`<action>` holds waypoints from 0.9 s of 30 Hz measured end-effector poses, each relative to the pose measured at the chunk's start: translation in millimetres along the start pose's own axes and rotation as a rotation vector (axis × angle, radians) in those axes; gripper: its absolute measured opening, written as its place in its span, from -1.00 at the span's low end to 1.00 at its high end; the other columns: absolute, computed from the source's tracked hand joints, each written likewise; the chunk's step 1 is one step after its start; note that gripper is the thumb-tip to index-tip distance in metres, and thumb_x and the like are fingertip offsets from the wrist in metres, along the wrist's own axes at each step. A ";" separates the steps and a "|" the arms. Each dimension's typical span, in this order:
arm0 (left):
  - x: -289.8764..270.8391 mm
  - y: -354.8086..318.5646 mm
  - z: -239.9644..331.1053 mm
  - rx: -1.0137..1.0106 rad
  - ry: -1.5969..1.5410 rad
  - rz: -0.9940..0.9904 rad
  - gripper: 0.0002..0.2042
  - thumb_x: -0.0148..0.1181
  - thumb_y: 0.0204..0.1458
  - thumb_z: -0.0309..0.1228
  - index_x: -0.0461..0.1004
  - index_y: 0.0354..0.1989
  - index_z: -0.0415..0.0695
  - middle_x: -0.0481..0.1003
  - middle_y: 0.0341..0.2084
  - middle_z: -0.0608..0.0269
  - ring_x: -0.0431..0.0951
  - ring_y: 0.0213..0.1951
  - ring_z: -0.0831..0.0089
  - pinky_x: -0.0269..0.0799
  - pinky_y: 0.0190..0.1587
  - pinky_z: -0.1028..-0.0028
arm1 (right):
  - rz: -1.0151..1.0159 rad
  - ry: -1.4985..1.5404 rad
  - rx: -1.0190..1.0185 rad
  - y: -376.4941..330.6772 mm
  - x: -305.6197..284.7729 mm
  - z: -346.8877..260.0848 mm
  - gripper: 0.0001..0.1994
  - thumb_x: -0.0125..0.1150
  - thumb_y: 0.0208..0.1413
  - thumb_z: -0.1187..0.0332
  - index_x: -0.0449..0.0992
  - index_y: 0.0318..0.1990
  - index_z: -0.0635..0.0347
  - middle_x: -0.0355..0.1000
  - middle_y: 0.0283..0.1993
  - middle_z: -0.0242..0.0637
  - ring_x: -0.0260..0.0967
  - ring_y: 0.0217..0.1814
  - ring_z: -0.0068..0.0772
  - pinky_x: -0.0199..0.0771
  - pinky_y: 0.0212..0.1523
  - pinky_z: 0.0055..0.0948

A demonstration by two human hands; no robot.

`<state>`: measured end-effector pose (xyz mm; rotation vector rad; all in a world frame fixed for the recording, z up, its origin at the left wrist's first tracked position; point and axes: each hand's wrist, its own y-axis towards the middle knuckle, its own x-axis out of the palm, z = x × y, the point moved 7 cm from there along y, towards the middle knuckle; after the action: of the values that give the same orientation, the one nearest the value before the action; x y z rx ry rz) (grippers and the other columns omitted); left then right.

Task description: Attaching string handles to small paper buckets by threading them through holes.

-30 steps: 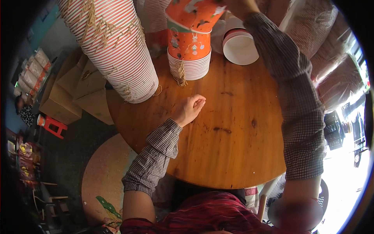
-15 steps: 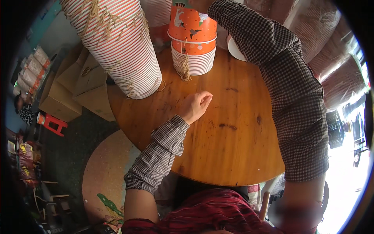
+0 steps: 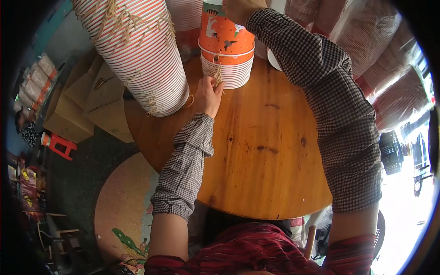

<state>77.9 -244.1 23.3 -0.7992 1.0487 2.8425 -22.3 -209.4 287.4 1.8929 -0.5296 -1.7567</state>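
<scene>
My left hand (image 3: 210,97) reaches up to the tan cord (image 3: 218,69) that hangs at the front of an orange printed paper bucket (image 3: 228,33). Its fingers pinch the cord's lower end. The bucket sits over a short nested stack of similar buckets (image 3: 231,79), whose white rims show in layers, and a band of orange shows beneath its own rim. At the bucket's upper right side is my right hand (image 3: 244,10). The upper picture edge cuts off most of its fingers, so its grip cannot be made out.
A tall leaning stack of white-rimmed buckets (image 3: 142,59) with tangled cords stands left on the round wooden table (image 3: 270,169). Behind the right arm shows a white round item (image 3: 273,60). Cardboard boxes (image 3: 73,110) and a red stool (image 3: 60,146) lie left; plastic-wrapped stacks (image 3: 371,41) line the right.
My left hand has moved up and left from above the tabletop to the hanging cord and taken hold of it. The right hand has shifted slightly right and down at the bucket.
</scene>
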 end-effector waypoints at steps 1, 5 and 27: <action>9.4 3.3 4.4 0.030 0.134 -0.078 -0.68 0.21 0.05 -0.24 0.29 -0.23 -0.21 0.37 -0.28 0.03 0.47 -0.31 0.07 0.45 -0.29 0.21 | -0.124 -0.012 0.078 15.5 14.0 12.3 -0.62 0.20 0.03 0.14 0.54 -0.18 0.33 0.49 -0.14 0.04 0.48 -0.09 -0.03 0.48 -0.14 -0.18; 13.8 13.0 -14.3 -0.016 0.180 -0.053 -0.66 0.10 0.10 -0.12 0.36 -0.33 -0.22 0.44 -0.36 0.04 0.49 -0.29 0.04 0.40 -0.27 0.18 | -0.077 -0.038 0.007 3.2 2.4 -2.8 -0.59 0.23 0.01 0.10 0.54 -0.20 0.34 0.50 -0.18 0.05 0.49 -0.11 -0.03 0.48 -0.16 -0.18; 27.5 14.6 8.3 0.191 0.048 -0.122 -0.78 0.03 0.14 -0.31 0.42 -0.36 -0.24 0.48 -0.39 -0.03 0.48 -0.32 -0.03 0.40 -0.29 0.15 | -0.138 0.001 0.018 4.1 32.5 22.7 -0.59 0.27 -0.02 0.13 0.54 -0.19 0.34 0.50 -0.19 0.08 0.49 -0.12 0.01 0.48 -0.13 -0.16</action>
<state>47.6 -254.9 24.8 -0.8842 1.2096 2.5875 -41.7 -234.2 263.0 1.9847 -0.4243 -1.8423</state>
